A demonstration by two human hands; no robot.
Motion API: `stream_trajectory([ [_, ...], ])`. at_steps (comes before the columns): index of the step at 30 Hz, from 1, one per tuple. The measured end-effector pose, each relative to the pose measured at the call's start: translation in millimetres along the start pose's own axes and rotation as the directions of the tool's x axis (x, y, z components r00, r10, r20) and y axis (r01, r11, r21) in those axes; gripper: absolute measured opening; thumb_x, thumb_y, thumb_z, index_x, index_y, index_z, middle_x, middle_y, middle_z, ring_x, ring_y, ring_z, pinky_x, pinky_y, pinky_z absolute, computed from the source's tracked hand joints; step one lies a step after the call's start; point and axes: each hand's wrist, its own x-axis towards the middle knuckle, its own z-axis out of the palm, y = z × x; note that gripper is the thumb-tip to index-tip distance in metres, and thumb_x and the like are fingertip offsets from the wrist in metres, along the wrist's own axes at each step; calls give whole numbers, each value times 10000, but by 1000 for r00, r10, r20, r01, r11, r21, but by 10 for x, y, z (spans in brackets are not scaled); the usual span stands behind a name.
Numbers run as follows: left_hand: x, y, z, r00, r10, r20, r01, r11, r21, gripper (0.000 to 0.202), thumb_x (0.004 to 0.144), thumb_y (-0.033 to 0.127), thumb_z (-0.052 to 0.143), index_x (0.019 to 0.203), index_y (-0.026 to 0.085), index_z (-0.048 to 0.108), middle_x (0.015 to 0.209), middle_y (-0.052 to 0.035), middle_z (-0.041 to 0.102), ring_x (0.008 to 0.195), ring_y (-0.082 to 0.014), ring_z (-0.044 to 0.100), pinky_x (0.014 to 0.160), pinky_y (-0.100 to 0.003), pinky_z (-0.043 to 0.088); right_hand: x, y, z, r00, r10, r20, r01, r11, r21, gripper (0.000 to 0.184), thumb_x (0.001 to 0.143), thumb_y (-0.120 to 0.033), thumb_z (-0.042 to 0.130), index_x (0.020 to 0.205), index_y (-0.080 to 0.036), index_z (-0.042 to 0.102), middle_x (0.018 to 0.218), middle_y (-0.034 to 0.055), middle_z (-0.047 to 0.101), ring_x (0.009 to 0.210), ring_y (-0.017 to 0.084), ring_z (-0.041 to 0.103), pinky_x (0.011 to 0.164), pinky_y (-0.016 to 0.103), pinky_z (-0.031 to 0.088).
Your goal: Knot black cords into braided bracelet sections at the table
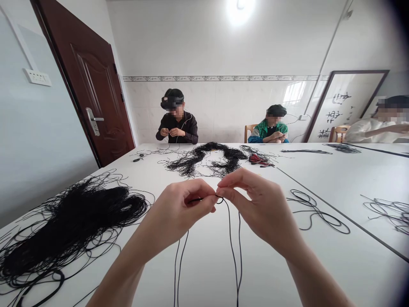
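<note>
Above the white desk (204, 273), my left grip (182, 209) and my right grip (262, 209) were both closed, pinching a thin black cord (230, 243) at my fingertips, with a small loop (220, 200) standing between them. Its long strands ran down toward me from there.

To my left lay a big tangled heap of black cord (73, 221), nearly reaching my left forearm. Ahead, beyond my hands, sat a second tangle (204, 157), with a red bundle (258, 160) just beside it and a small black tool (138, 157) further left. A looser coil (316, 213) lay near my right grip.

Across the desk sat a person in black (177, 128), hands working at a thread, and a person in a green jacket (270, 128). A person in white (377, 132) sat further right. Behind them leaned a framed calligraphy sheet (338, 106), its black brush characters too blurred to read.
</note>
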Motion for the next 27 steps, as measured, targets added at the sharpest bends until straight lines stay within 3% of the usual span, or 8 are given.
stream_trajectory([
  [6,-16,-17,11,1000,-6,12,6,1000,4,215,915,319,573,726,220,591,622,55,460,542,-88,340,462,-225,261,-7,21,39,996,-89,-23,86,991,-104,127,882,-161,628,790,-249,622,721,-72,660,668,83,612,581,194,479],
  [11,57,-45,-15,998,31,-57,-35,997,-62,191,907,293,576,730,223,585,641,47,479,574,-96,385,484,-218,299,-2,21,7,965,-210,-157,172,958,-228,22,912,-230,631,894,-227,619,908,-12,644,812,102,621,705,231,512],
  [14,96,-47,-35,992,62,-107,-73,992,-101,188,897,276,578,718,218,587,599,57,452,546,-91,364,478,-212,297,-37,3,-39,976,-214,-34,196,941,-276,92,903,-317,659,923,-233,628,939,3,612,823,115,610,694,249,511],
  [17,101,-40,-38,985,102,-138,-117,987,-106,190,891,256,568,707,212,584,589,60,444,555,-89,373,499,-204,321,-81,-21,-63,982,-160,97,182,936,-302,23,912,-241,634,933,-251,630,952,-3,609,852,125,604,737,268,522],
  [20,85,-38,-13,980,104,-172,-114,992,-53,180,891,266,570,719,215,585,604,59,459,562,-88,390,500,-196,331,-96,-42,-81,978,-190,87,208,914,-347,96,918,-138,568,940,-223,606,969,11,610,868,132,589,781,290,523],
  [23,71,-47,25,981,72,-180,-70,997,13,176,895,275,562,727,222,573,587,69,435,521,-82,357,454,-195,283,-75,-40,-112,950,-307,65,306,861,-406,82,955,-144,523,977,-180,593,962,39,615,857,129,580,774,296,510],
  [25,66,-54,42,988,73,-137,-69,997,30,177,893,257,560,719,223,562,583,71,427,518,-82,351,454,-200,275,-51,-16,-126,928,-368,60,361,846,-393,106,979,-153,500,987,-182,602,911,27,627,816,112,579,723,271,496],
  [27,62,-60,45,993,109,-40,-109,994,-5,181,892,245,562,712,220,557,603,65,446,551,-89,377,488,-209,306,-23,25,-120,939,-344,24,332,883,-333,101,972,-169,529,969,-217,618,852,-10,644,764,90,586,658,233,482],
])
